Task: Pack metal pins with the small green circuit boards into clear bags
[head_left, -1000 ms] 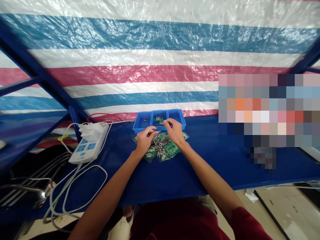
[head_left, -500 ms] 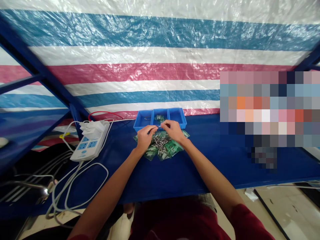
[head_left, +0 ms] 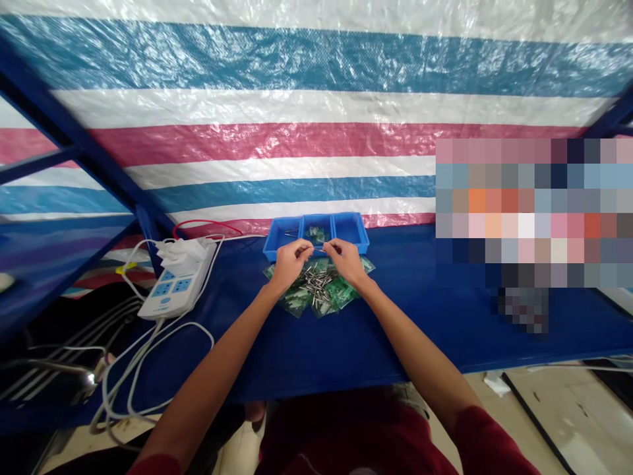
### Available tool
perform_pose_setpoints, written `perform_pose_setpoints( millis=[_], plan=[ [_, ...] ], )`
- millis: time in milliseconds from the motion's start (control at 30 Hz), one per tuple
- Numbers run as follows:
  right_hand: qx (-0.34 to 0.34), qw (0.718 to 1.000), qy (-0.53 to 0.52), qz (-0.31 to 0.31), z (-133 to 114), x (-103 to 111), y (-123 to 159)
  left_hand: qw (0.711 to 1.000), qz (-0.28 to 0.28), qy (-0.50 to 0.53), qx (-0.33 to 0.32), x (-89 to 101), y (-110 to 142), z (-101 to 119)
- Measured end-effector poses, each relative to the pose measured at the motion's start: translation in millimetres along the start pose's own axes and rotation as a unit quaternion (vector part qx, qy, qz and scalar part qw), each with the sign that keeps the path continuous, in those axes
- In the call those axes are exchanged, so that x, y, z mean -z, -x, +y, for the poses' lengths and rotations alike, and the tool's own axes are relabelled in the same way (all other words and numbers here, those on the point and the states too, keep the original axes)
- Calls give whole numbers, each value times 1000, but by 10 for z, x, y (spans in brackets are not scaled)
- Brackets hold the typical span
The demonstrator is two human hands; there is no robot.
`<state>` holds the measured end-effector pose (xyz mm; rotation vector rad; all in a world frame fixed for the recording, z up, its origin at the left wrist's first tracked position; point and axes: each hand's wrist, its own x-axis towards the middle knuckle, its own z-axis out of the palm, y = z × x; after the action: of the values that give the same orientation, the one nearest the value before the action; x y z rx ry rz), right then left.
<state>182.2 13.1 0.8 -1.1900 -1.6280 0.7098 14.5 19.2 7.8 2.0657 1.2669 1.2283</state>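
Note:
My left hand [head_left: 291, 262] pinches one end of a thin metal pin [head_left: 319, 249]. My right hand [head_left: 347, 260] has its fingertips closed at the pin's other end, so it spans the small gap between both hands. Just below lies a pile of short metal pins [head_left: 317, 280], heaped over small green-tinted plastic bags [head_left: 341, 294]. Behind my fingers stands a blue tray [head_left: 267, 248] of three compartments. A thin metal piece lies in its left compartment, and green-tinted packets [head_left: 315, 233] are in the middle one. My fingers hide part of the tray's front wall.
A white power strip [head_left: 174, 290] with plugs sits to the left on the blue table [head_left: 395, 310], its white cables [head_left: 133, 369] looping toward the front edge. A striped plastic sheet [head_left: 297, 142] hangs behind. The right side is partly pixelated.
My hands were apart, the right one over the tray's middle compartment. It came down toward the left hand, and both now meet at the thin pin.

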Motion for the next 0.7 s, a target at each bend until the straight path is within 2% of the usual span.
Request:
perform_pose_setpoints(
  millis=[100,267,533,700],
  plan=[
    [-4,1000,15,-2,-4,-4,13,1000,17,13,-4,-18,2,-9],
    [11,999,19,-23,5,-16,42,997,78,14,-15,-51,112,-33],
    [31,999,-10,-16,8,-26,73,995,57,-47,-61,-38,178,-95],
    [37,999,-7,-30,29,-22,85,988,85,-70,-111,-54,216,-68]
  ],
)
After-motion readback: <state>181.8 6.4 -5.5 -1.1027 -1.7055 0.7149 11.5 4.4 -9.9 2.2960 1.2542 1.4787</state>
